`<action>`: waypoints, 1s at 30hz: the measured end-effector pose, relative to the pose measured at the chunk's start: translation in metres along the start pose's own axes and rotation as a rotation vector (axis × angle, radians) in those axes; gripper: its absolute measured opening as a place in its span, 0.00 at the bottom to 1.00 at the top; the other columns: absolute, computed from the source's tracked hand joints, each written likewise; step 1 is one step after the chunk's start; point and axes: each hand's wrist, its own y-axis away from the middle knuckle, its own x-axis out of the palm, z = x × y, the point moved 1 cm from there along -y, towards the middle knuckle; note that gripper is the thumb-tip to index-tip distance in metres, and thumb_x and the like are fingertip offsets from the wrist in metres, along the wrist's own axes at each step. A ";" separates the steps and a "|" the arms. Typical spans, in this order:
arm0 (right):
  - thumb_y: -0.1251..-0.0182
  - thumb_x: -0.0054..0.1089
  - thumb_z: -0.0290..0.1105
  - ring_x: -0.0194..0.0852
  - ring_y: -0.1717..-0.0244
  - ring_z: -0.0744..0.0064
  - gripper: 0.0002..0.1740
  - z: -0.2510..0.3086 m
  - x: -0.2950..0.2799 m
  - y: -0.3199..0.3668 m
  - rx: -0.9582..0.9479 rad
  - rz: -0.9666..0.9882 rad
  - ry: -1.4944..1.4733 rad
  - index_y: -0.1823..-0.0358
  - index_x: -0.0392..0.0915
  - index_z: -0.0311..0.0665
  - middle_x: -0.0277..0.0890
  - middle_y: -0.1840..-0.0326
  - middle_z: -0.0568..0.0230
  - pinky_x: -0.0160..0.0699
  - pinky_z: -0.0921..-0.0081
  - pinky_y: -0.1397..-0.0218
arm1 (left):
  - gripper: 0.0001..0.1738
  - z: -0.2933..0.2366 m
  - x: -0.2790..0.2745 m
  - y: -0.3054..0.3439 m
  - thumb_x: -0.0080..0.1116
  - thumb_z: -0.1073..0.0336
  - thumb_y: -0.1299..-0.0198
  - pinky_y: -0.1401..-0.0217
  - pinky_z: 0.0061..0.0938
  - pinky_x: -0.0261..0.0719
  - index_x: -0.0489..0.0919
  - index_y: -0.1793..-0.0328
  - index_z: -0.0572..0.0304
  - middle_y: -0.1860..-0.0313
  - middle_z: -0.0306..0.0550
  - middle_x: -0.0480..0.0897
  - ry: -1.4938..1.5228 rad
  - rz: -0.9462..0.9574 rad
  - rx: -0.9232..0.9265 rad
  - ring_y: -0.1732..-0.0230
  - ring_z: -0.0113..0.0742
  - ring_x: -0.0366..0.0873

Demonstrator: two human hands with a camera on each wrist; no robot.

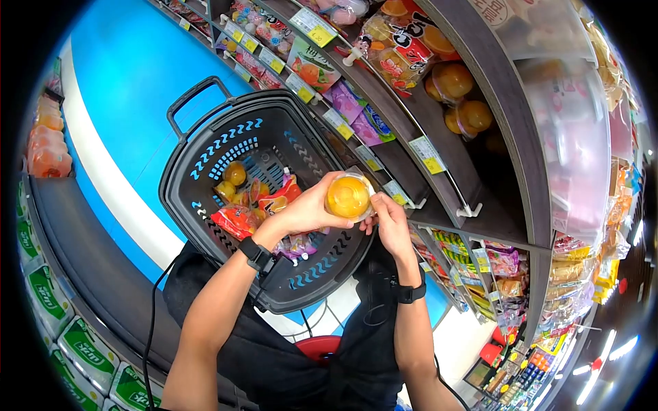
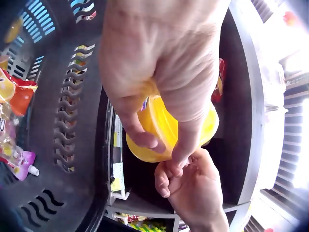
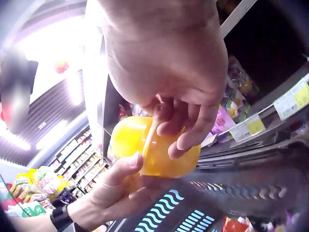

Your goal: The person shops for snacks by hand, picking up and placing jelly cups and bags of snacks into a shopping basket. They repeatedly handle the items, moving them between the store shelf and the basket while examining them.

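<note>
Holding yellow cup [image 1: 348, 196] in left fingers [image 2: 140, 129]; pinching it with right fingers [image 3: 195, 129], apparently by the rim [image 3: 151, 133], near basket [image 1: 264, 101].

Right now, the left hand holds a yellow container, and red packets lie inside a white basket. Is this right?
Not fully: the basket is dark, not white, as the head view shows. The left hand does hold a yellow container, and red packets lie inside the basket.

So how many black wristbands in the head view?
2: one black wristband on the wrist of the left hand, the other on the wrist of the right hand. Both show; no others visible.
</note>
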 end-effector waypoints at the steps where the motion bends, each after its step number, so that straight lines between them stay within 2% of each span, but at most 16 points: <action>1: 0.21 0.42 0.42 0.74 0.77 0.79 0.19 -0.001 0.000 0.000 0.001 0.005 -0.008 0.62 0.73 0.34 0.72 0.78 0.68 0.71 0.83 0.74 | 0.51 -0.002 0.001 0.000 0.78 0.65 0.55 0.31 0.30 0.66 0.58 0.27 0.63 0.37 0.50 0.73 0.004 -0.002 -0.006 0.35 0.36 0.70; 7: 0.21 0.42 0.41 0.75 0.74 0.79 0.18 -0.008 -0.002 0.001 -0.005 0.031 -0.028 0.62 0.74 0.33 0.74 0.76 0.67 0.71 0.83 0.72 | 0.57 0.004 -0.001 -0.002 0.80 0.62 0.59 0.30 0.32 0.66 0.56 0.25 0.65 0.35 0.55 0.72 -0.051 -0.019 -0.023 0.33 0.42 0.70; 10: 0.20 0.41 0.38 0.76 0.67 0.77 0.16 -0.014 -0.005 0.001 -0.063 0.040 -0.053 0.59 0.74 0.34 0.75 0.62 0.63 0.76 0.81 0.63 | 0.59 -0.001 0.000 -0.002 0.80 0.60 0.60 0.29 0.33 0.65 0.56 0.25 0.68 0.33 0.59 0.70 -0.096 -0.024 -0.026 0.31 0.45 0.69; 13: 0.20 0.40 0.38 0.77 0.60 0.76 0.16 -0.012 -0.004 0.000 -0.223 -0.073 0.080 0.54 0.73 0.34 0.74 0.56 0.63 0.79 0.78 0.54 | 0.60 -0.005 0.001 -0.005 0.80 0.60 0.61 0.28 0.34 0.64 0.54 0.24 0.70 0.31 0.62 0.68 -0.163 -0.039 -0.004 0.29 0.47 0.65; 16: 0.21 0.41 0.37 0.77 0.53 0.74 0.15 -0.007 -0.007 0.007 0.006 -0.029 -0.232 0.49 0.73 0.34 0.75 0.54 0.63 0.79 0.75 0.48 | 0.60 -0.015 0.007 -0.002 0.79 0.68 0.57 0.33 0.29 0.70 0.50 0.21 0.64 0.32 0.53 0.69 -0.300 -0.075 -0.007 0.33 0.36 0.69; 19: 0.21 0.40 0.36 0.78 0.47 0.66 0.16 -0.006 -0.009 0.012 -0.078 -0.128 -0.411 0.45 0.71 0.32 0.75 0.48 0.58 0.81 0.66 0.46 | 0.60 -0.039 0.014 0.004 0.77 0.71 0.54 0.46 0.24 0.78 0.46 0.20 0.61 0.32 0.54 0.69 0.167 0.048 -0.167 0.45 0.31 0.77; 22: 0.22 0.38 0.36 0.76 0.42 0.57 0.19 0.014 -0.010 0.022 -0.133 -0.217 -0.601 0.41 0.69 0.30 0.74 0.41 0.52 0.81 0.56 0.45 | 0.59 -0.041 0.015 0.001 0.74 0.73 0.51 0.59 0.19 0.78 0.44 0.19 0.58 0.32 0.54 0.69 0.375 0.029 -0.046 0.61 0.21 0.75; 23: 0.22 0.35 0.36 0.75 0.41 0.52 0.21 0.017 -0.015 0.025 -0.185 -0.237 -0.609 0.37 0.65 0.30 0.72 0.38 0.50 0.80 0.50 0.44 | 0.57 -0.044 0.014 0.001 0.72 0.74 0.49 0.62 0.18 0.77 0.45 0.19 0.57 0.37 0.52 0.71 0.309 0.020 -0.052 0.67 0.19 0.69; 24: 0.21 0.35 0.38 0.73 0.39 0.53 0.22 0.021 -0.019 0.028 -0.236 -0.285 -0.647 0.35 0.64 0.32 0.70 0.36 0.52 0.79 0.50 0.42 | 0.49 -0.040 0.011 0.002 0.72 0.72 0.47 0.63 0.17 0.75 0.55 0.22 0.57 0.45 0.47 0.74 0.270 0.023 -0.131 0.70 0.19 0.70; 26: 0.21 0.35 0.38 0.70 0.35 0.54 0.22 0.032 -0.032 0.034 -0.307 -0.364 -0.698 0.33 0.63 0.35 0.68 0.33 0.54 0.78 0.49 0.41 | 0.37 -0.029 0.004 -0.003 0.70 0.66 0.44 0.66 0.15 0.73 0.66 0.30 0.61 0.52 0.43 0.76 0.074 -0.018 -0.159 0.72 0.18 0.70; 27: 0.21 0.35 0.39 0.67 0.33 0.54 0.22 0.039 -0.039 0.034 -0.344 -0.349 -0.699 0.32 0.63 0.37 0.66 0.32 0.56 0.77 0.49 0.39 | 0.28 -0.025 0.001 -0.002 0.68 0.61 0.41 0.67 0.15 0.72 0.72 0.37 0.62 0.55 0.42 0.78 0.058 -0.020 -0.235 0.74 0.18 0.71; 30: 0.22 0.35 0.34 0.67 0.34 0.52 0.21 0.052 -0.067 0.035 -0.367 -0.453 -0.670 0.36 0.62 0.31 0.66 0.33 0.52 0.74 0.49 0.36 | 0.27 -0.016 0.006 -0.006 0.66 0.59 0.41 0.68 0.17 0.72 0.72 0.38 0.62 0.54 0.42 0.78 0.266 -0.036 -0.240 0.73 0.19 0.73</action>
